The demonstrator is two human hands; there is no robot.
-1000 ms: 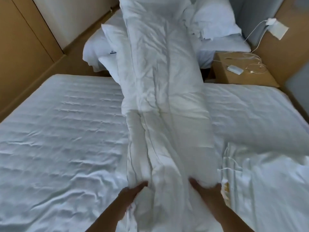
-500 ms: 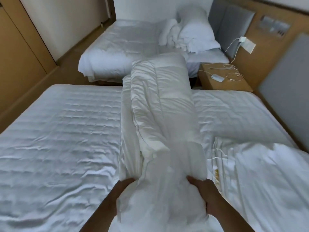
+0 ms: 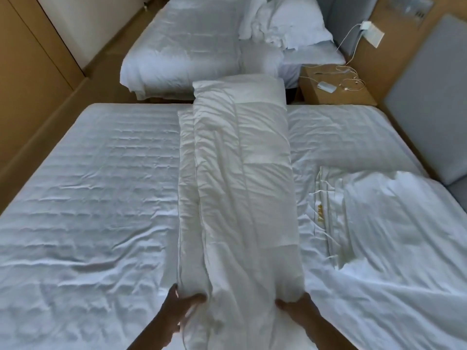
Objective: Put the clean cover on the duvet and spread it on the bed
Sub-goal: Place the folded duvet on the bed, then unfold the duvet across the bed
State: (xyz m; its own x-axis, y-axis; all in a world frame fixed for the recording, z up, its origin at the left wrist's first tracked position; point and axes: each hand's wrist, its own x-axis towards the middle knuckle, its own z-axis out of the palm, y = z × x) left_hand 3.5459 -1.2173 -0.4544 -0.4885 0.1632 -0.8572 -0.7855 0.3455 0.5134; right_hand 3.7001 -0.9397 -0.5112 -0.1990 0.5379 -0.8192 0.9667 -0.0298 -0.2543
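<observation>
Bed (image 3: pixel 88 198) sheet wrinkled at left; folded duvet (image 3: pixel 240 185) lies across its middle, clean cover (image 3: pixel 391 236) rumpled just right of it. Best, I judge: keep both near corners level, pull evenly so the folds lie square. Left hand (image 3: pixel 177 309) grips the duvet's near left edge, fingers curled round it; right hand (image 3: pixel 300 309) clutches the near right corner.

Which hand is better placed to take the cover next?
Probably the right hand: it grips the folded duvet's near end on the side where the cover lies crumpled on the bed. The left hand, gripping the other corner, would have to cross the duvet.
</observation>
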